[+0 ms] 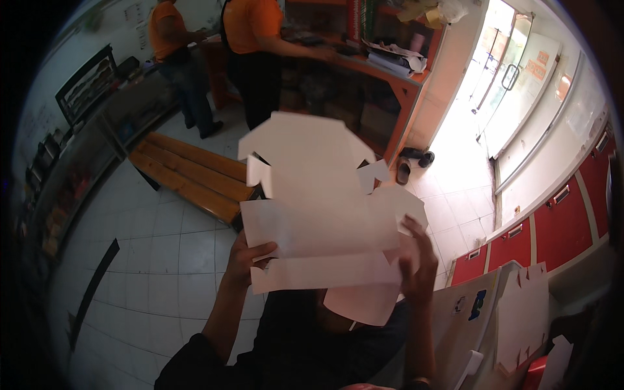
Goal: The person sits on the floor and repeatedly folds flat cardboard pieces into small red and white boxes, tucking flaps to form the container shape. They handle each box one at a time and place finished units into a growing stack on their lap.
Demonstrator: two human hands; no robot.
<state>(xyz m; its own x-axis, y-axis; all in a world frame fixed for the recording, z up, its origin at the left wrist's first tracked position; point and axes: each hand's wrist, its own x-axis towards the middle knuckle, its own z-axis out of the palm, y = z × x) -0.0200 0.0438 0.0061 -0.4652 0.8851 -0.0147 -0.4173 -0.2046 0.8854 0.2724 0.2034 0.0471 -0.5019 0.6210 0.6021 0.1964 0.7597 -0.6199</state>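
An unfolded white cardboard box (pixel 318 188) with cut slots and side flaps spreads out in front of me. My left hand (pixel 244 259) grips its near left corner, the thumb lying on top and the other fingers mostly behind. At the opposite side, my right hand (pixel 419 263) is against the right flap, its fingers bent, spread apart and slightly blurred. Below the near edge hangs a rounded white panel (pixel 367 302); whether it belongs to the same piece I cannot tell.
Ahead lies a wooden bench (pixel 188 175). Two people in orange tops (pixel 250 29) stand by an orange shelf counter (pixel 390 75). More white box cardboard (pixel 523 318) leans at my lower right, beside a pale cabinet (pixel 458 312). Red drawers (pixel 562 211) line the right; shoes (pixel 404 170) lie near the doorway.
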